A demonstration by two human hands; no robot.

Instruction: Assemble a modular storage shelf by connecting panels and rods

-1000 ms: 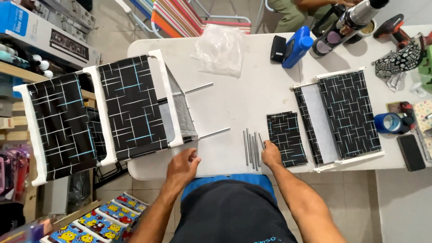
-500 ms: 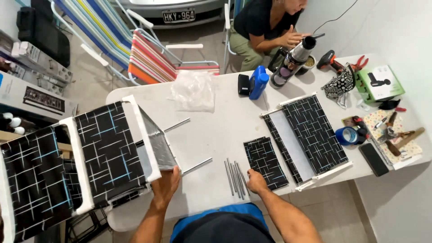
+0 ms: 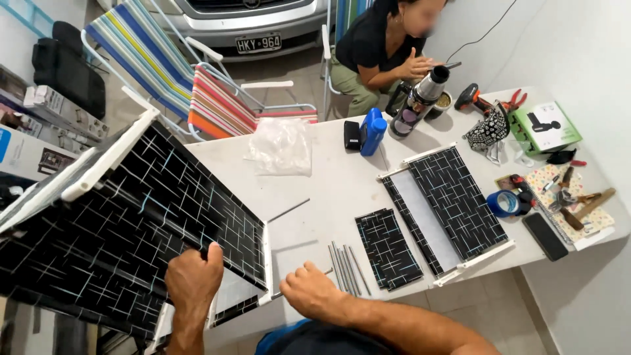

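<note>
My left hand (image 3: 194, 276) grips the near edge of a large white-framed panel (image 3: 131, 217) covered in black fabric with pale lines. The panel is tilted up at the table's left end. My right hand (image 3: 312, 292) lies with curled fingers at the table's front edge, closed over a thin metal rod (image 3: 328, 270) that sticks out of the panel's side. A second rod (image 3: 289, 210) juts out higher up. Just right of my right hand lie several loose metal rods (image 3: 345, 268) and a small piece of black patterned fabric (image 3: 388, 248).
On the white table (image 3: 328, 190) lie a second framed panel (image 3: 453, 207), a clear plastic bag (image 3: 281, 146), a blue bottle (image 3: 372, 131), a thermos (image 3: 420, 98), a blue tape roll (image 3: 505, 204), a phone (image 3: 544, 235), and tools. Another person (image 3: 381, 46) sits at the far side; striped folding chairs (image 3: 164, 66) stand behind.
The large panel has tipped up toward me. My left hand went from the table edge onto the panel's near edge. My right hand moved left from the small fabric piece to the rod.
</note>
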